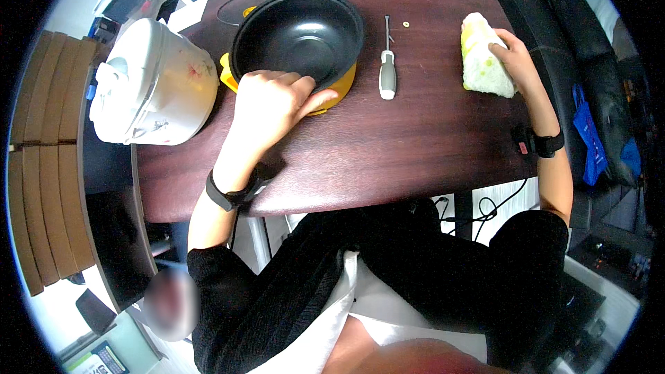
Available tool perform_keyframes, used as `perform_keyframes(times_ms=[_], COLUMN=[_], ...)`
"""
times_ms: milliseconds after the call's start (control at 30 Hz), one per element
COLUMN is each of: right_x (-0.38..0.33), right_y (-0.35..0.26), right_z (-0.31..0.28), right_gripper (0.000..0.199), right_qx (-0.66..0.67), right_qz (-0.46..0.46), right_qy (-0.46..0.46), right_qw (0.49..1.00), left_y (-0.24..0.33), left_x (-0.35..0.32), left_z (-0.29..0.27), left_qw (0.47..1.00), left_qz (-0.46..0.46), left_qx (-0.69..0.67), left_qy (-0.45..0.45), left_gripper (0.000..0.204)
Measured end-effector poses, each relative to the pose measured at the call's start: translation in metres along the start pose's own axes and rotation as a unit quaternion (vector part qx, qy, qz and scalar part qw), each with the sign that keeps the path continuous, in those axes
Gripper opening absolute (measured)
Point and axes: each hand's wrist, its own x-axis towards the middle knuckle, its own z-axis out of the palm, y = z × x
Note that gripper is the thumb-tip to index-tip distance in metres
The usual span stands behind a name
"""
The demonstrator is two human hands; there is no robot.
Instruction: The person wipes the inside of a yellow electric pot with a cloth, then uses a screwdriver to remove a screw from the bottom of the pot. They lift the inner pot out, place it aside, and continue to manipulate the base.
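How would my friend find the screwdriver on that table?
Start at the dark wooden table and find the big black pot with the yellow base that the left hand grips. Just right of it, short of the folded cloth under the right hand, lies the screwdriver: thin, grey-handled.

Left hand [271,102] grips near rim of black pot [299,36], fingers curled over the edge, thumb on the yellow base [341,83] under it. Pot sits upright on dark wood table [388,145]. Right hand [511,55] rests on a folded white-and-yellow cloth [481,55] at the table's right side, well apart from the pot. Screwdriver [388,62] with grey handle lies between pot and cloth, tip pointing away; small washer [406,24] just beside its tip. White rice cooker [149,83] stands left of the pot, near it. Glass lid [235,5] lies behind the pot, partly hidden. Black bands on both wrists.
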Motion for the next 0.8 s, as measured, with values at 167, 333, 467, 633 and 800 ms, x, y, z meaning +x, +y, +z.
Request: perform_keyframes(times_ms=[167, 333, 467, 633, 800], right_x=[0.008, 0.007, 0.008, 0.006, 0.038], right_y=[0.010, -0.006, -0.015, -0.056, -0.061], right_z=[-0.007, -0.002, 0.012, 0.057, 0.096], right_gripper=[0.033, 0.037, 0.036, 0.023, 0.024], right_qx=[-0.245, -0.360, -0.448, -0.358, -0.422], right_qz=[-0.063, -0.139, -0.295, -0.297, -0.218], right_qy=[0.002, -0.008, 0.082, -0.023, -0.122], right_qw=[0.967, 0.922, 0.840, 0.885, 0.872], left_y=[-0.005, -0.019, -0.022, -0.057, -0.083], left_x=[0.009, 0.009, 0.011, 0.004, -0.005], left_z=[-0.005, -0.018, -0.030, -0.009, 0.000], left_qw=[0.999, 0.938, 0.861, 0.790, 0.717], left_qz=[-0.043, -0.247, -0.346, -0.378, -0.402], left_qx=[-0.006, -0.238, -0.347, -0.416, -0.491], left_qy=[0.022, 0.050, 0.136, 0.248, 0.289], left_gripper=[0.048, 0.041, 0.032, 0.037, 0.039])
